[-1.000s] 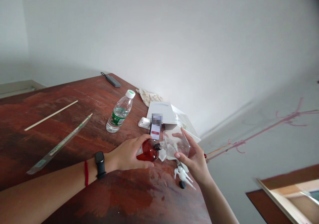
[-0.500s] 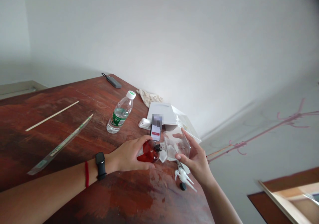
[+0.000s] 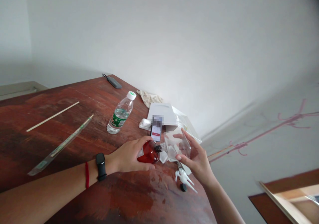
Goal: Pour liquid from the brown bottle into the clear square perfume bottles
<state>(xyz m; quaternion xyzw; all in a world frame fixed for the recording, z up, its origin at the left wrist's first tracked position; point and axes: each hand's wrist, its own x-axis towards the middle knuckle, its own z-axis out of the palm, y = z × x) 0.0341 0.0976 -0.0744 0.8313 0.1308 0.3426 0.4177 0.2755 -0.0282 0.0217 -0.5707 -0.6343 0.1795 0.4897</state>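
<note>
My left hand (image 3: 132,155) is wrapped round a red-amber bottle (image 3: 150,152), tilted with its black neck (image 3: 159,148) pointing right. In my right hand (image 3: 195,156) is a clear square bottle (image 3: 177,146), its narrow neck turned toward the red bottle. The two necks meet or nearly meet; whether they touch I cannot tell. Just below the clear bottle lie white spray trigger heads (image 3: 184,177) with a small black cap (image 3: 183,187). A small white translucent piece (image 3: 163,156) shows under the necks.
A water bottle (image 3: 121,114) stands left of a phone (image 3: 156,132) leaning by a white box (image 3: 161,112). Chopsticks, one bare (image 3: 53,116) and one set wrapped (image 3: 61,146), lie at left. A grey device (image 3: 113,82), a cloth (image 3: 149,98) and a pink rack (image 3: 269,127) are farther off.
Almost nothing differs. Both hands keep hold of their bottles in the same pose, and the whole view has shifted very slightly.
</note>
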